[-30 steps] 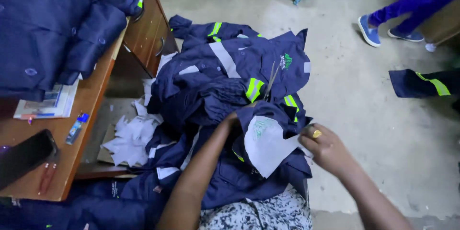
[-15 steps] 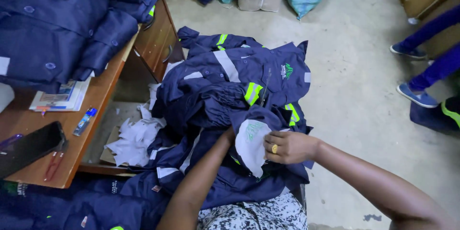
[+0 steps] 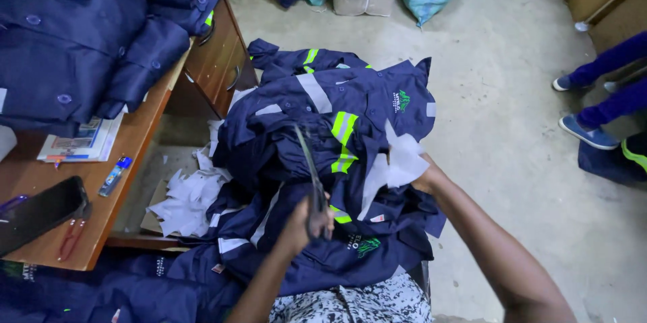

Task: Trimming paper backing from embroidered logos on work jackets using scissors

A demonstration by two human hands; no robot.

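Wooden desk, left: folded navy shirts stacked on top; a dark phone, red pen and small blue tube lie near its front edge. Below the desk's right edge, a heap of white backing scraps sits on the floor, which suggests a number of pieces are already trimmed. Centre: pile of navy work shirts with reflective stripes across the lap. Left hand is closed around the handles of scissors, blades angled up over the pile and nearly together. Right hand pinches a white backing sheet at the pile's right side, lifted partly off the cloth. Judgement: this sheet is coming away, not yet discarded; several shirts remain underneath.
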